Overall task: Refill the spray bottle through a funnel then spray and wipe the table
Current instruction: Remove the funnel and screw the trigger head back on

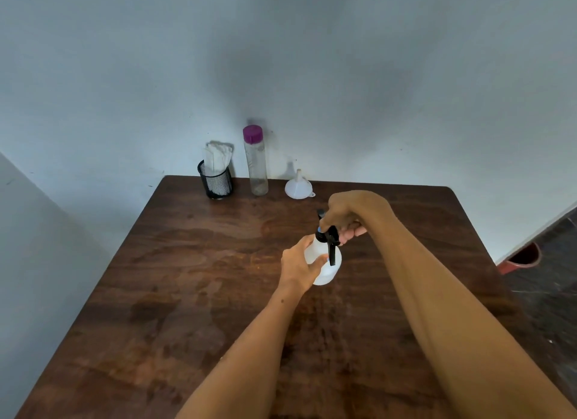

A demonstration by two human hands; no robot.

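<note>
A white spray bottle [327,270] with a black trigger head [330,238] stands near the middle of the dark wooden table [193,293]. My left hand [299,262] grips the bottle's white body from the left. My right hand [346,214] is curled over the black spray head from above and behind. At the table's far edge an upturned white funnel [298,186] sits with its spout up. To the funnel's left stands a tall clear bottle with a purple cap [256,162]. A black mesh cup holding white cloths or tissues [216,176] stands further left.
The table stands against a pale wall at its far edge, with another wall on the left. To the right the dark floor shows, with a red bucket [521,259] partly in view by the wall.
</note>
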